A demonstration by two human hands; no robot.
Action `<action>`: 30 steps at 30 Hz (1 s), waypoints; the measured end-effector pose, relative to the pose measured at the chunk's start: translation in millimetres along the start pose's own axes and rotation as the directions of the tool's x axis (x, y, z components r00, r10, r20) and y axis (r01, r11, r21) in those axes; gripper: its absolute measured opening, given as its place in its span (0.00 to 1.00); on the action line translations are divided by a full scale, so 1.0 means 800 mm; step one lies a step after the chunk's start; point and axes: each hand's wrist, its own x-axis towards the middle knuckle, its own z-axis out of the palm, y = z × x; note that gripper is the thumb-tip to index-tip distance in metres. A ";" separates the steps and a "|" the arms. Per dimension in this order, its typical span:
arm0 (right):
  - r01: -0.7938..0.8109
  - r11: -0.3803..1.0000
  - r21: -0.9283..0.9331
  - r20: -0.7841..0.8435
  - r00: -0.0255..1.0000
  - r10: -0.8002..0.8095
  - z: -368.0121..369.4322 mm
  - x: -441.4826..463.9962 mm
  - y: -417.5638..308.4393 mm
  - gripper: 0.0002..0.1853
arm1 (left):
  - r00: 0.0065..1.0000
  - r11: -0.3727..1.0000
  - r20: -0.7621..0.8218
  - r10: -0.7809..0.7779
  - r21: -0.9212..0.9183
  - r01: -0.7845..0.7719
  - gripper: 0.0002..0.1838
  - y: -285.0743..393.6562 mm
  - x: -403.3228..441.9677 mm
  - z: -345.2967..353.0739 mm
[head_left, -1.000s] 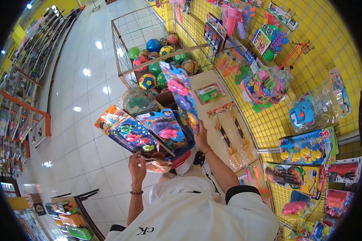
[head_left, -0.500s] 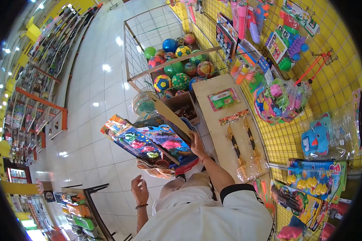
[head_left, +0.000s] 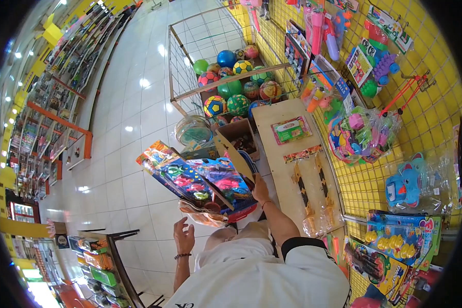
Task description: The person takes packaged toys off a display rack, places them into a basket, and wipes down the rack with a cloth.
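Note:
My right hand (head_left: 261, 189) is closed around the near end of a flat tan board (head_left: 233, 153), which leans away from me. Beside the board, a blue-and-red basket (head_left: 244, 211) holds packaged toys. Two toy packs with colourful pieces, a left pack (head_left: 182, 177) and a right pack (head_left: 223, 177), stand tilted in it. An orange-and-white striped cloth or bag (head_left: 203, 214) hangs at the near left side. My left hand (head_left: 183, 237) is in the air below the cloth, fingers loosely bent and apart, with nothing visible in it.
A wire cage (head_left: 172, 61) of balls stands ahead, with a cardboard box (head_left: 244, 138) before it. On my right, a low wooden bench (head_left: 280, 110) carries packaged toys, and a yellow grid wall (head_left: 431, 110) is hung with more. A rack (head_left: 113, 262) stands near left.
The board has tipped lower, its far end dropping toward the box, with my right hand still on it. My left hand has shifted slightly and its fingers have opened a little. The view has turned slightly.

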 end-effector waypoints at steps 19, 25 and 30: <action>-0.259 0.963 -0.074 0.249 0.930 0.270 -0.032 -0.012 -0.014 0.30 | 0.998 0.985 -0.043 -0.050 0.162 0.056 0.35 -0.189 0.088 0.087; -0.659 0.751 -0.048 0.333 0.698 0.634 -0.002 -0.032 0.014 0.21 | 0.983 0.991 -0.178 -0.049 0.114 0.070 0.33 -0.197 0.078 0.083; -0.427 0.886 -0.182 0.171 0.873 0.457 0.028 -0.043 0.042 0.24 | 0.988 0.992 -0.151 -0.036 0.114 0.054 0.37 -0.220 0.088 0.072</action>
